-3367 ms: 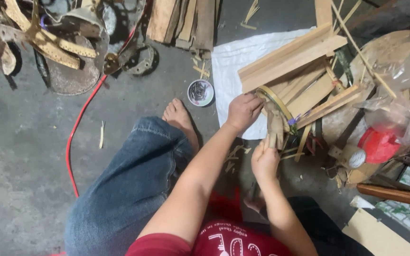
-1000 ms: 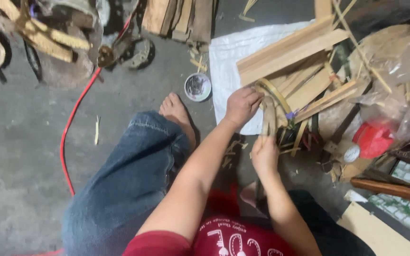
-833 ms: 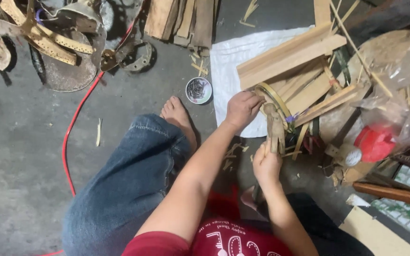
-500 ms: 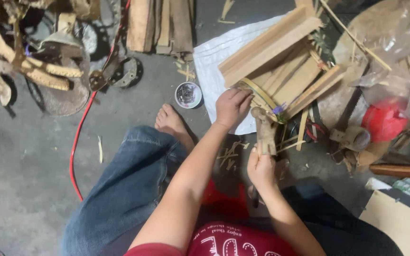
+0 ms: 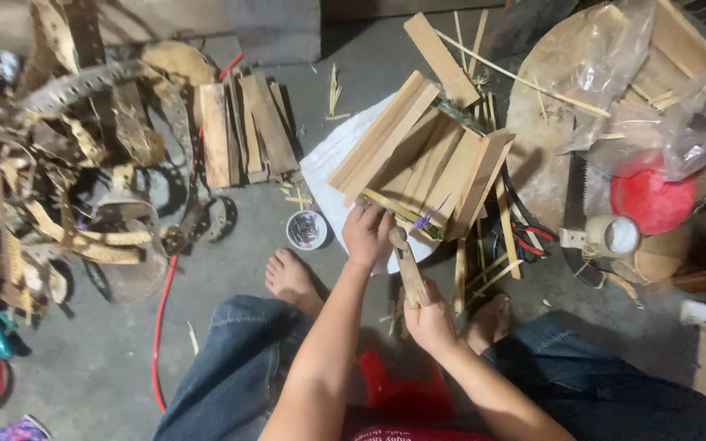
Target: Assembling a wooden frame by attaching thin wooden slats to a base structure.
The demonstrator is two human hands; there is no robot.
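My left hand (image 5: 367,233) presses on the near edge of a box-like frame of pale wooden slats (image 5: 422,159), beside a yellow strip and a small purple piece. My right hand (image 5: 429,314) is closed around a wooden-handled tool (image 5: 408,268), held upright with its rounded head up against the frame's edge next to my left fingers. The frame lies on a white sheet (image 5: 328,171) on the grey floor. My bare feet sit on either side of my arms.
A small round tin of nails (image 5: 306,229) stands left of the sheet. Short planks (image 5: 247,135) lie beyond it. A heap of scrap wood and metal (image 5: 75,188) fills the left, with a red cable (image 5: 159,327). A red lid (image 5: 652,200), plastic bags and a tape roll (image 5: 610,235) are right.
The view has tilted and shifted, so the frame now sits higher and more centred. My hands stay on the frame's near edge, the right one still gripping the wooden tool.
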